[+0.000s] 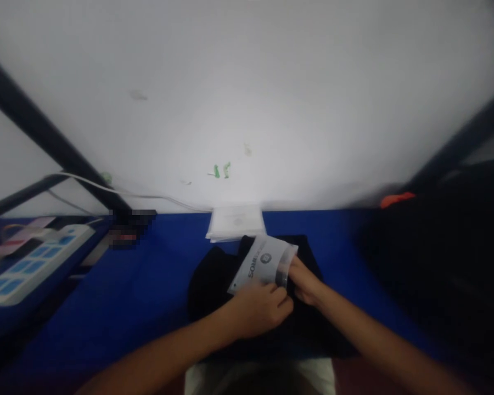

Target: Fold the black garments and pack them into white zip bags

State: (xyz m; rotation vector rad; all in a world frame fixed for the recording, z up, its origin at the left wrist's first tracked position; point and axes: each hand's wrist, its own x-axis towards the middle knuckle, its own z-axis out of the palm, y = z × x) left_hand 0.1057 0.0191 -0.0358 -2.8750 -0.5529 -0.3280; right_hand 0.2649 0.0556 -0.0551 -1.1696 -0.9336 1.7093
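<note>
Taking the plastic bag (253,263) as the centre of the clock, it sits over the black cloth (209,280), between the two hands, slanting with its upper edge toward one o'clock. It is pale and see-through, with dark lettering and a round emblem printed on it.

The left hand (258,308) is at six o'clock, its fingers curled and its grip closed on the bag's near edge. The right hand (307,278) comes in from four o'clock, and its fingertips show faintly through the clear end of the bag. Whether they are inside or behind it is too blurred to tell, and I cannot tell whether that grip is open or closed.

The black cloth spreads under both hands on the blue tabletop (148,307). Just beyond it, at eleven o'clock, a stack of white sheets (236,224) lies near the wall (313,109). A white cable (140,195) runs from ten o'clock toward the stack. Well apart at nine o'clock is a white power strip (41,263) with blue sockets. A large dark heap (448,263) fills three o'clock, with something orange (397,200) at its far edge. Black bars (45,120) slope down at ten and two o'clock.
</note>
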